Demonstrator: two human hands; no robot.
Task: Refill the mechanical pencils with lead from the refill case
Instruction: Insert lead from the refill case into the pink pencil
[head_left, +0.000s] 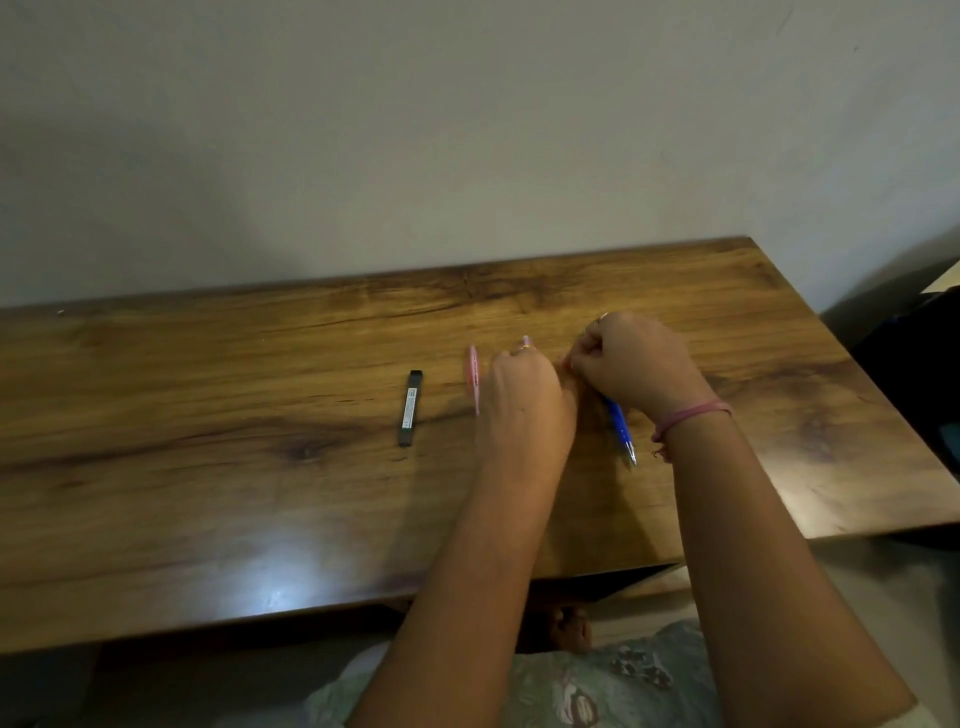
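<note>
Blue pencil (620, 427) gripped by the closed right hand (631, 364); left hand (524, 395) curled, contents hidden.

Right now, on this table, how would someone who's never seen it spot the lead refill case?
Start at the wooden table against the wall and find the person's left hand near its middle. Left of that hand lies a pink pencil, and further left, lying alone, is the refill case. It is the only dark, flat, slim bar, with a pale label.
</note>
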